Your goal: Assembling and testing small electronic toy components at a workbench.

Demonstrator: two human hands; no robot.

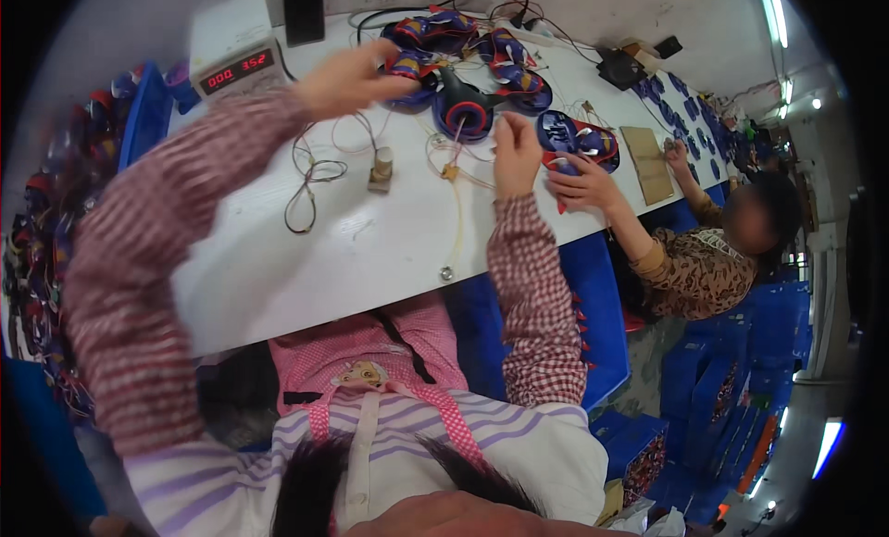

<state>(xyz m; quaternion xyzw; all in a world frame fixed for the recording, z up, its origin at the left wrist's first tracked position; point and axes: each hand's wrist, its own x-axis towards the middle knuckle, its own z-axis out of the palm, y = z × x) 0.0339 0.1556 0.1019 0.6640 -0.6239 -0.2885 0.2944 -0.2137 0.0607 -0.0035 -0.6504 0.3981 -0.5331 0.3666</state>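
My left hand (pixel 356 81) reaches to the far side of the table, its fingers stretched and apart beside the purple-and-red plastic housings (pixel 403 67), with nothing visibly gripped. In front of it lies a black piece with a red ring (pixel 463 111), thin wires running from its middle. My right hand (pixel 517 156) is raised just right of that piece, fingers drawn together; whatever they pinch is too small to make out. A small board with wires (pixel 450 171) rests between my hands, nearer to me.
A power supply with a red display (pixel 243 69) stands at the back left. A small cylindrical part (pixel 381 169) and looped dark wire (pixel 310 176) lie on the white table (pixel 370 259). At right, a co-worker's hand (pixel 585 181) touches a purple housing (pixel 597 143); blue bins (pixel 593 324) sit below.
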